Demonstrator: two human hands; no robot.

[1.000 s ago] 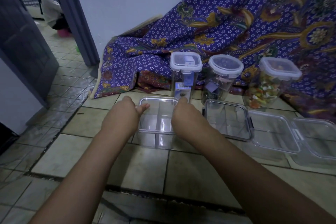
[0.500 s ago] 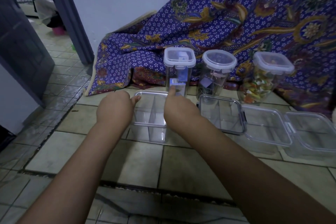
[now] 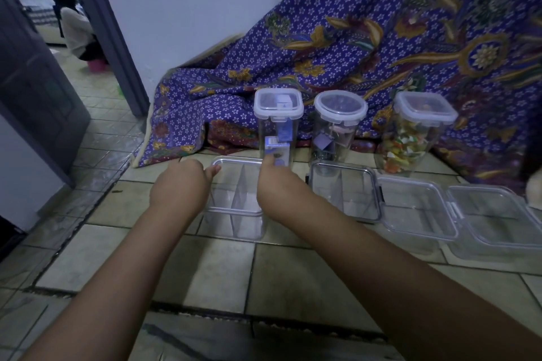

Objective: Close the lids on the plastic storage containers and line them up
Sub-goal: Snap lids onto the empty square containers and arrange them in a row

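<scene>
Pale floor tiles (image 3: 205, 272) carry everything. Your left hand (image 3: 179, 184) and right hand (image 3: 275, 184) curl round opposite sides of the clear divided plastic container (image 3: 237, 205) on the tiles. Behind it stand three lidded clear jars (image 3: 337, 126) against purple patterned cloth (image 3: 352, 47).

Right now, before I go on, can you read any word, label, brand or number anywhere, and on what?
None can be read.
Blue-and-white box inside the tall square container: printed, too blurred.
Purple tag in the round jar: too small.
Divided container held by left hand and right hand: no print visible.
</scene>
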